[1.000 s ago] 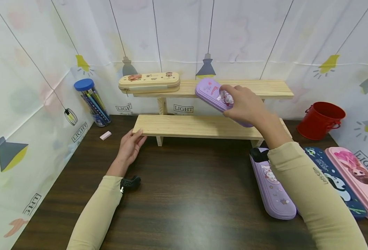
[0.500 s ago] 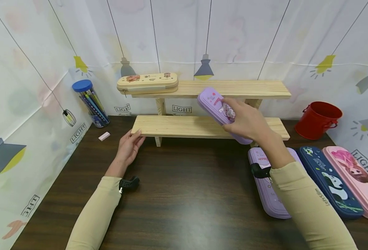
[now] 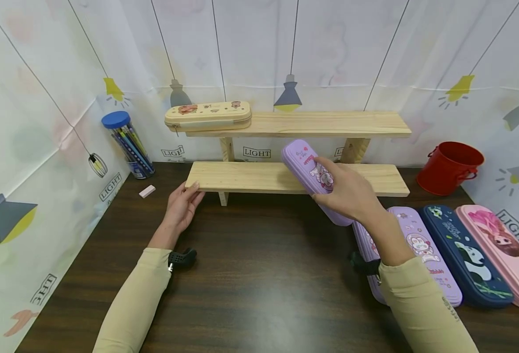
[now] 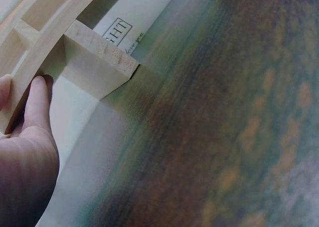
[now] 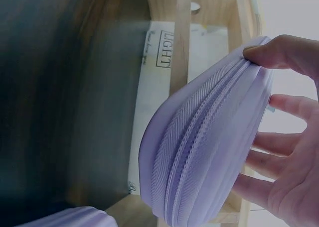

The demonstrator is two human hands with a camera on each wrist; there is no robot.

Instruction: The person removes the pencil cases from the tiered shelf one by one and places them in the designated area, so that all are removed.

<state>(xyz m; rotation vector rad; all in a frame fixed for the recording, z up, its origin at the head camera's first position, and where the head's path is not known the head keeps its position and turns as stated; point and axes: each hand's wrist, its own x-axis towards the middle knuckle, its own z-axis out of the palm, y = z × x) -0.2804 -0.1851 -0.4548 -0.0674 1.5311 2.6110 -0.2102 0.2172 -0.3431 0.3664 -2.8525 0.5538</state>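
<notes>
My right hand (image 3: pixel 349 191) grips a purple zippered pencil case (image 3: pixel 305 162) across its width, thumb on one long side and fingers on the other. The case tilts in front of the lower board of a two-tier wooden shelf (image 3: pixel 241 176). Its zipper side faces the camera in the right wrist view, where the fingertips (image 5: pixel 256 55) press its edge. At the shelf's left end, my left hand (image 3: pixel 182 208) pinches the lower board's corner, thumb on top and fingers beneath. A cream pencil case (image 3: pixel 210 115) lies on the upper board's left end, jutting past it.
Right of the shelf, two purple pencil cases (image 3: pixel 427 250), a navy panda one (image 3: pixel 466 255) and a pink one (image 3: pixel 502 250) lie side by side. Behind them stands a red bucket (image 3: pixel 451 166). Far left are a blue-lidded tube of pencils (image 3: pixel 131 147) and a pink eraser (image 3: pixel 147 191).
My right hand has lowered the purple pencil case from the upper board's level to the front of the lower board. The left hand keeps its place on the shelf corner.
</notes>
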